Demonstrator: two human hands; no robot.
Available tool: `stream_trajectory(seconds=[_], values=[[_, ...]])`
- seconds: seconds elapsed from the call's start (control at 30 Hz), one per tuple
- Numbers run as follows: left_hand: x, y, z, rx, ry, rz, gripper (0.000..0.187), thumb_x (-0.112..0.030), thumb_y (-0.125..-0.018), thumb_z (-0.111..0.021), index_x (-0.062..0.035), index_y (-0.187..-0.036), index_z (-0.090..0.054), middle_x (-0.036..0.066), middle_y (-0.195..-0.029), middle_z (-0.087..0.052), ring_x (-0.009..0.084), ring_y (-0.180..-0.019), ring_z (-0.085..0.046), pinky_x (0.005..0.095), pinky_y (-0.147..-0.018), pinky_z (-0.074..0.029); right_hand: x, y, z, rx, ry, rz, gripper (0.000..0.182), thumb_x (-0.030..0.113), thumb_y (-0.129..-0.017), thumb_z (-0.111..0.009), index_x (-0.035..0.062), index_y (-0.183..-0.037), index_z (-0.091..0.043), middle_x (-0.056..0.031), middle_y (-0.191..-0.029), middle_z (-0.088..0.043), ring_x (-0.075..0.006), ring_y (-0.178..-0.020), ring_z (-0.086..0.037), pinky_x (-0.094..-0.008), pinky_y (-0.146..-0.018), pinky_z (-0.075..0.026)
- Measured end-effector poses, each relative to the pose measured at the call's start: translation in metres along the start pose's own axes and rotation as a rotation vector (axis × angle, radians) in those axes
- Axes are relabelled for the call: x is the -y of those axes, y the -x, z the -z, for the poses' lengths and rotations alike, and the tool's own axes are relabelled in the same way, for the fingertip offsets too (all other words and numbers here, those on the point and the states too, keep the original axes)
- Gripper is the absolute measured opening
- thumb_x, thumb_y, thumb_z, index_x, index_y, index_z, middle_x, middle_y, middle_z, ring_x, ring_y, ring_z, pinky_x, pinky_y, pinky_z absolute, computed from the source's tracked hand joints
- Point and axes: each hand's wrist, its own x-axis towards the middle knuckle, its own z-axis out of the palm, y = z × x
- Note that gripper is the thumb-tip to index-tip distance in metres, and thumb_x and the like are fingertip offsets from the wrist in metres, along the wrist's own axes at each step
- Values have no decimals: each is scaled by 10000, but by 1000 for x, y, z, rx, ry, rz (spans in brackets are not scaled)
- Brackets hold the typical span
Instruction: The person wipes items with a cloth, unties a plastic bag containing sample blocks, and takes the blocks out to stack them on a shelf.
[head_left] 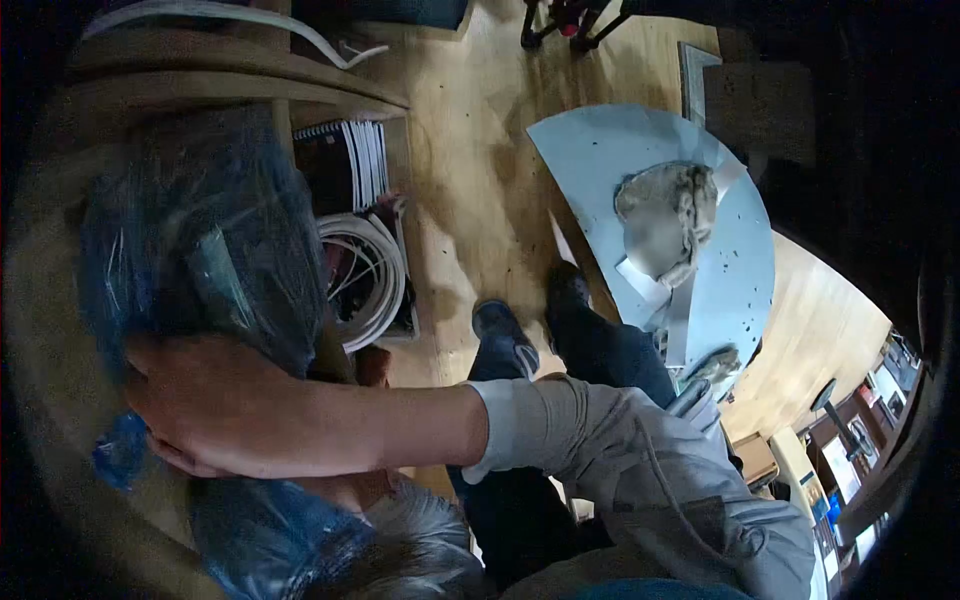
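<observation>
My right hand reaches across to the left, its fingers closed around bunched plastic of a dark, see-through plastic bag. A crumpled blue tuft of the plastic sticks out past the fingers. Inside the bag's upper part a pale, flat shape shows dimly. Below the right forearm, more bluish plastic hangs by my left hand. That hand is mostly covered by the forearm, so its fingers and any grip are hidden.
Spiral notebooks and a coil of white cable sit beside the bag. A pale blue rounded tabletop holds a grey fluffy item. Tripod-like legs stand on the wooden floor. A white cable lies top left.
</observation>
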Motion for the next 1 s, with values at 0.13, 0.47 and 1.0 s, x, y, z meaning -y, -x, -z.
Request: stream_trajectory(seconds=[0.13,0.47,1.0], values=[[-21,-5,-32,-26,-207,-117,337,-262,-906,-467,-27,-1147,-444,98,-1158,-479,127,-1026,-455,303,-916,-344,-4,-11,11,113,-36,19,303,244,-706,-613,7,-863,-507,-133,-852,-488,-250,-681,-531,-343,-577,-468],[-97,19,9,-438,-24,24,146,-122,-913,-494,-24,-1020,-506,73,-980,-562,98,-887,-513,254,-796,-419,3,-18,31,331,-87,-7,183,171,-792,-574,22,-885,-522,-168,-825,-517,-348,-720,-573,-398,-607,-466],[-135,-2,53,-262,739,-120,113,-53,-837,-588,18,-920,-560,36,-784,-583,71,-703,-534,227,-632,-446,-9,-37,21,505,-253,-355,140,146,-871,-522,28,-933,-563,-78,-733,-566,-164,-610,-553,-295,-535,-439]])
